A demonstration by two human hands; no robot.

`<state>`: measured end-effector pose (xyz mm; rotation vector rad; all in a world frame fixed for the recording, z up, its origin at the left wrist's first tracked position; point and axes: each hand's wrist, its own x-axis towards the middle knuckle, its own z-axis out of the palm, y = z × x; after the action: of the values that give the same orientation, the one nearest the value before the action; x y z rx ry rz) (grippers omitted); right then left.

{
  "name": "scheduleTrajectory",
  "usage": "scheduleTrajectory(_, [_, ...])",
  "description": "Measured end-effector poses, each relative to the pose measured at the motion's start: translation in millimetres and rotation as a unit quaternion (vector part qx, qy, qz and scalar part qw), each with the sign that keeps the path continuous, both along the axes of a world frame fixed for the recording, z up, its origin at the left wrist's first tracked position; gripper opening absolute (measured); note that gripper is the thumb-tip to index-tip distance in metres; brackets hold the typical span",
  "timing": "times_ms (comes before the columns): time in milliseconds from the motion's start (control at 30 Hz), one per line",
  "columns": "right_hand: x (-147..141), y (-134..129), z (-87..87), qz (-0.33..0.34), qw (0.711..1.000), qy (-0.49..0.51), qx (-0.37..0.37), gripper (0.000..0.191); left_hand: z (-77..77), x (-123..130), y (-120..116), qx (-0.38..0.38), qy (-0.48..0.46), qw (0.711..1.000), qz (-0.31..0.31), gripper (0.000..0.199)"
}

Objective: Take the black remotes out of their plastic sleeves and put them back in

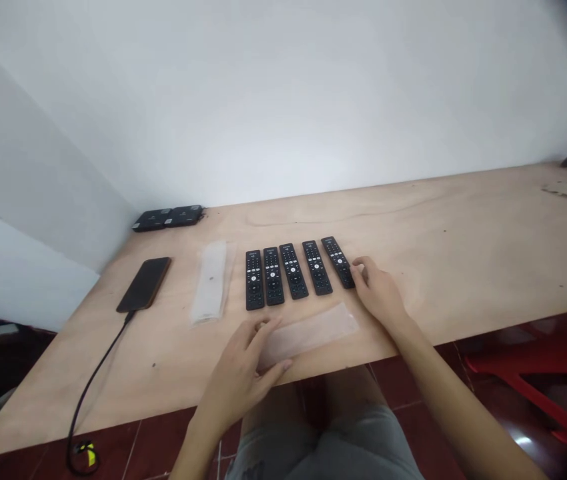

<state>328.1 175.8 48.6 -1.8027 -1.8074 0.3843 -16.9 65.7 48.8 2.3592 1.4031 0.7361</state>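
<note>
from afar i saw five slim black plastic remotes in a row on the pale wooden table. left of them lay a flat whitish plastic sleeve, farther left a dark rectangular phone, and behind that two flat square black boxes. before the remotes lay a long translucent sleeve.

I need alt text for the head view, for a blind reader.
Five slim black remote controls lie side by side on a pale wooden table; a person's right hand touches the rightmost one, and the left hand is at a translucent plastic sleeve.
</note>
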Motion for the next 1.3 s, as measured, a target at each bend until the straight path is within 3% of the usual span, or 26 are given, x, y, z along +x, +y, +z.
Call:
scheduleTrajectory(100, [-5, -28, 0.3, 0.047, 0.998, 0.032, 0.029, 0.031, -0.5, -2, -1, 0.014, -0.015, 1.000, 0.012, 0.044])
scheduleTrajectory(167, [-9, -48, -1.3, 0.134, 0.987, 0.072, 0.057, 0.026, -2.2, -2, 1, 0.020, -0.027, 0.999, 0.022, 0.034])
scheduleTrajectory(267, [-12, -67, -5.9, 0.196, 0.978, 0.052, 0.047, 0.023, -5.9, -2, 5, 0.014, -0.039, 0.998, 0.049, 0.033])
scheduleTrajectory(500, [5, -68, -20.7, 0.191, 0.980, 0.036, 0.046, 0.033, -11.3, -28, 6, -0.006, -0.021, 0.995, 0.101, 0.044])
scheduleTrajectory(633, [7, -69, -23.7, 0.189, 0.980, 0.029, 0.053, 0.030, -12.3, -44, -1, 0.018, -0.027, 0.991, 0.130, 0.039])
scheduleTrajectory(800, [4, -71, -23.3, 0.185, 0.981, 0.026, 0.052, 0.028, -11.0, -30, -11, 0.103, -0.057, 0.987, 0.108, 0.026])
scheduleTrajectory(900, [5, -70, -22.6, 0.188, 0.980, 0.032, 0.048, 0.026, -14.1, -17, -11, 0.106, -0.038, 0.992, 0.051, 0.028])
scheduleTrajectory(967, [6, -69, -21.9, 0.194, 0.979, 0.041, 0.045, 0.021, -18.2, -14, -9, 0.109, -0.036, 0.992, 0.051, 0.022])
scheduleTrajectory(1133, [6, -68, -18.5, 0.212, 0.974, 0.061, 0.048, 0.024, -24.6, -20, -12, 0.119, -0.069, 0.980, 0.145, 0.011])
scheduleTrajectory(1300, [4, -69, -16.3, 0.226, 0.970, 0.066, 0.055, 0.027, -18.0, -10, -19, 0.059, -0.066, 0.962, 0.260, 0.025])
